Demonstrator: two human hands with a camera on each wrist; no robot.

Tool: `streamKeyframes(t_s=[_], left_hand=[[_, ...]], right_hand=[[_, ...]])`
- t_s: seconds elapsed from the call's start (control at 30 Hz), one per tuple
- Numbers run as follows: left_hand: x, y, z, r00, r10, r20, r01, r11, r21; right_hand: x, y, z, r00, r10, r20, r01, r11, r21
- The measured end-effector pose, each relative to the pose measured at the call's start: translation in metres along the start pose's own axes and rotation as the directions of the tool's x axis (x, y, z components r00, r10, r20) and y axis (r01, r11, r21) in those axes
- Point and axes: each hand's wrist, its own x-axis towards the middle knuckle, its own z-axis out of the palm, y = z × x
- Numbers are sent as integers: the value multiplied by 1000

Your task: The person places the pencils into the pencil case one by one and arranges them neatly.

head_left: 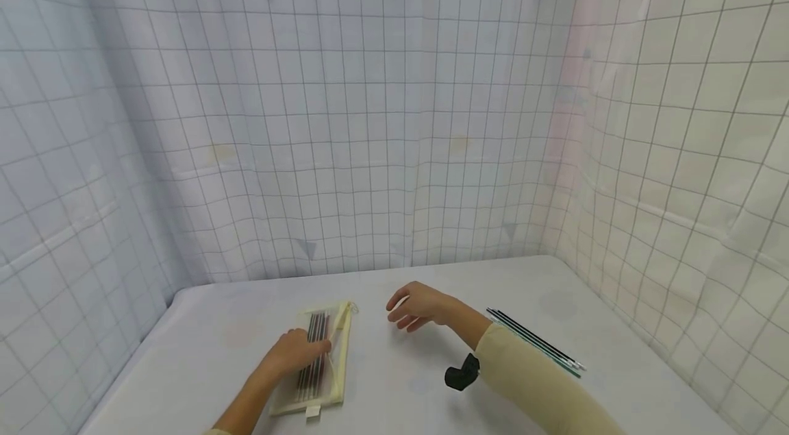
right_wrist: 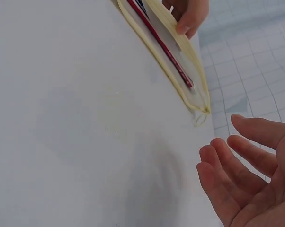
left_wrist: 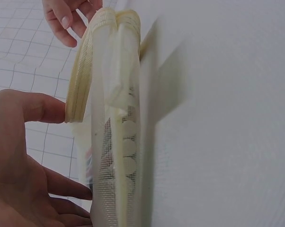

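Observation:
A flat mesh zip pouch [head_left: 339,339] with pale yellow edging lies on the table, several dark pencils [head_left: 313,359] showing through it. My left hand [head_left: 294,351] lies over the pouch and holds its upper layer, thumb at the zipper edge and straight fingers against the mesh. In the right wrist view the mouth gapes beneath that thumb, and a red pencil [right_wrist: 164,47] shows inside. To the right of the pouch, my right hand [head_left: 422,305] hovers above the table with loosely bent fingers and nothing in it.
Several black, white and green pencils [head_left: 536,339] lie side by side on the white table [head_left: 394,394], beyond my right forearm. A black device [head_left: 462,373] sits at my right sleeve. Gridded white cloth [head_left: 382,113] surrounds the table at the back and sides.

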Motion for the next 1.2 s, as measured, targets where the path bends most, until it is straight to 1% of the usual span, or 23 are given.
streamKeyframes(t_s=[0.23,0.43,0.6,0.83,0.97,1.1,1.2], left_hand=[[-3,1,-1,1000,3,-12,-3,1000,-8],[-3,2,-2,1000,-5,-24,5,1000,-9],[-3,3,0,1000,-19,-23,18,1000,-19],[-3,2,6,999,-6,-43,4,999,-37],[-4,2,7,999,-2,-36,1,999,-38],[-5,-1,7,999,3,-38,-5,1000,-28],[-3,-4,5,999,4,-48,-5,1000,-16]], right_hand=[[-14,2,-25,1000,-17,-7,17,1000,-14],[-22,5,-42,1000,-23,-18,22,999,-39],[-27,13,-57,999,-16,-36,14,998,-63],[-40,30,-80,997,5,-81,-12,996,-86],[-48,40,-93,995,6,-103,-15,996,-88],[-54,49,-104,993,-2,-116,-9,996,-91],[-57,53,-112,991,-10,-130,-2,996,-93]])
